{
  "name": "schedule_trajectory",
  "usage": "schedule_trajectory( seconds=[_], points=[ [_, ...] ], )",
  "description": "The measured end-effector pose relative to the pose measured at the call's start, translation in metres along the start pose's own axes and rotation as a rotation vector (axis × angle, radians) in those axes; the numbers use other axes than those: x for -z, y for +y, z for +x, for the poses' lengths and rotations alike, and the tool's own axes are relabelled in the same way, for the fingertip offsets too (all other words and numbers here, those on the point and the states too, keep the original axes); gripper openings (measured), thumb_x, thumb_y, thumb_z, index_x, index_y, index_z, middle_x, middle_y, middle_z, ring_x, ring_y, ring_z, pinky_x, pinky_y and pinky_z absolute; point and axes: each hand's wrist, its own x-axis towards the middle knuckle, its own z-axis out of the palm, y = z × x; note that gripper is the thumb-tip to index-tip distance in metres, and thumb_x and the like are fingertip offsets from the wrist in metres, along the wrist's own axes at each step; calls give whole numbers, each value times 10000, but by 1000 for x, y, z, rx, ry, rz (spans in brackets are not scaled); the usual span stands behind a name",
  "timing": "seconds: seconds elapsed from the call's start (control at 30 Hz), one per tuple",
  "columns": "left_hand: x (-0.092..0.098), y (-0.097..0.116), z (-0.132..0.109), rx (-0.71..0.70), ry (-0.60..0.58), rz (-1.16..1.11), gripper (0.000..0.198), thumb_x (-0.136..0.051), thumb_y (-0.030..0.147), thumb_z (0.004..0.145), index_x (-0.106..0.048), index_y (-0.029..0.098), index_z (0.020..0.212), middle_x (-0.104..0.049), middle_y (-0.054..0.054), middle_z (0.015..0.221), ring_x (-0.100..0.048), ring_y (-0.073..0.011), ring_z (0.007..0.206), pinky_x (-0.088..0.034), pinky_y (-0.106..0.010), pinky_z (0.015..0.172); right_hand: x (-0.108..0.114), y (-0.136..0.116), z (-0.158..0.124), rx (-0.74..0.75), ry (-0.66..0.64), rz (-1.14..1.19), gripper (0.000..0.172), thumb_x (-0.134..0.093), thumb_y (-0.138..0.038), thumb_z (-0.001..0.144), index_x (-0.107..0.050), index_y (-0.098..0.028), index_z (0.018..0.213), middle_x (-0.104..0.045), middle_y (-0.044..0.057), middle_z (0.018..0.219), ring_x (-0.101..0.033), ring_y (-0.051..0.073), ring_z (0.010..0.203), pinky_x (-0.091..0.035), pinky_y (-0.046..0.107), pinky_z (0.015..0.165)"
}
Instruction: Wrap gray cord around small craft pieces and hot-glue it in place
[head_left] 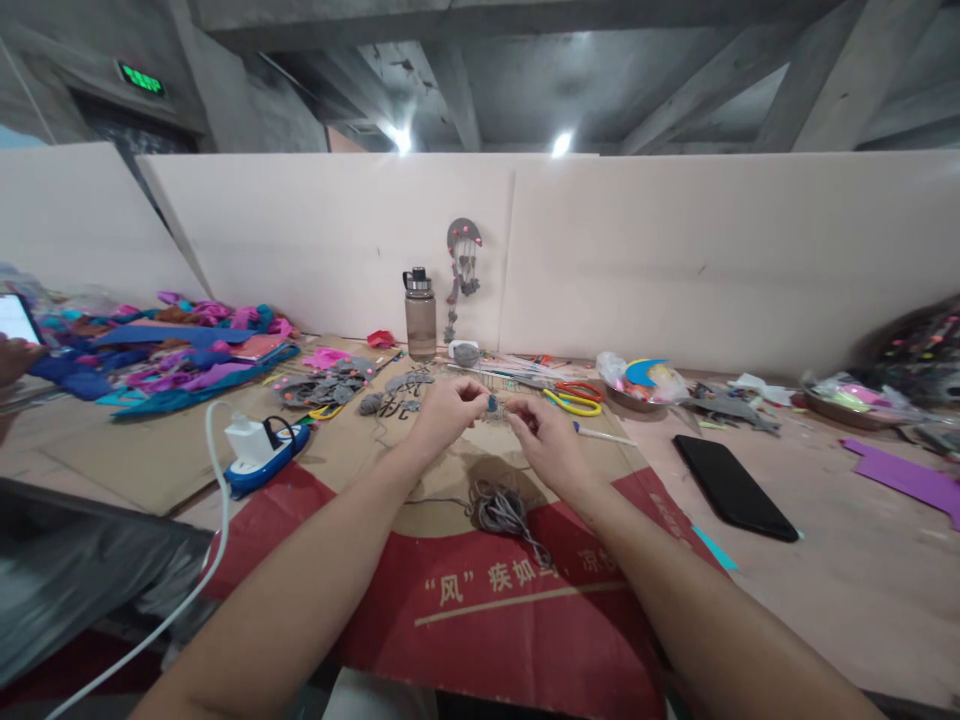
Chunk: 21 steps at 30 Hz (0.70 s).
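Observation:
My left hand (452, 412) is closed in a pinch above the cardboard, with a small dark blue piece (492, 403) at its fingertips. Facing it a short way to the right, my right hand (546, 437) has thumb and fingers curled together; whatever they hold is too small to make out. Below the hands a loose bundle of grey yarn (501, 508) lies on the red and brown cardboard sheet (525, 640). Scissors with yellow and red handles (576, 398) rest just beyond my right hand.
A water bottle (421, 318) stands by the white partition, where a grey moon-shaped hanging ornament (463, 240) is fixed. Felt scraps (195, 350) and a blue power strip (268, 460) lie left. To the right are a black phone (735, 487) and a bagged bowl (641, 385). Another person's hand (16, 360) holds a phone at far left.

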Motion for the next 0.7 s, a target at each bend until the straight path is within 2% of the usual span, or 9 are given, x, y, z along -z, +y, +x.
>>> schedule_trajectory(
  seconds=[0.1, 0.2, 0.33, 0.43, 0.53, 0.63, 0.7],
  points=[
    [3, -7, 5, 7, 39, -42, 171, -587, 309, 711, -639, 146, 718, -566, 15, 526, -480, -86, 424, -375, -203, 424, 1, -2, -1, 7, -2, -3, 149, -501, -228, 841, -642, -191, 872, -676, 57, 893, -590, 181, 839, -424, 306, 766],
    [9, -15, 11, 19, 111, -102, 175, -605, 319, 708, -634, 149, 732, -578, 15, 546, -481, -81, 424, -376, -200, 423, 4, -7, -1, -13, -30, 33, 168, -498, -247, 844, -655, -188, 857, -675, 43, 851, -582, 167, 794, -416, 288, 730],
    [24, -26, 24, 64, 315, -263, 172, -623, 306, 688, -625, 143, 742, -574, 19, 567, -494, -80, 446, -397, -201, 435, 15, -19, 2, -87, -102, 154, 217, -495, -323, 847, -664, -187, 848, -639, 13, 752, -535, 136, 669, -389, 255, 615],
    [37, -31, 32, 69, 472, -461, 183, -651, 286, 649, -611, 135, 744, -557, 26, 600, -513, -75, 494, -386, -181, 435, 29, -30, 5, -178, -141, 309, 242, -519, -379, 824, -654, -180, 845, -568, -18, 653, -444, 101, 540, -339, 232, 509],
    [48, -31, 36, 85, 577, -583, 180, -661, 263, 618, -593, 131, 721, -546, 30, 609, -516, -68, 513, -378, -167, 437, 43, -36, 7, -238, -188, 448, 250, -569, -411, 792, -637, -175, 839, -489, -44, 594, -360, 74, 475, -291, 213, 446],
    [54, -31, 37, 97, 662, -663, 191, -675, 258, 604, -577, 138, 716, -549, 36, 602, -524, -67, 513, -388, -165, 452, 59, -38, 7, -240, -280, 552, 267, -600, -433, 787, -630, -172, 837, -474, -49, 580, -340, 58, 451, -275, 198, 420],
    [55, -32, 38, 98, 699, -719, 207, -691, 264, 601, -568, 143, 715, -550, 41, 591, -536, -72, 514, -403, -170, 467, 69, -38, 7, -198, -441, 577, 290, -605, -450, 794, -649, -170, 859, -547, -19, 650, -417, 63, 483, -339, 199, 450]
  ],
)
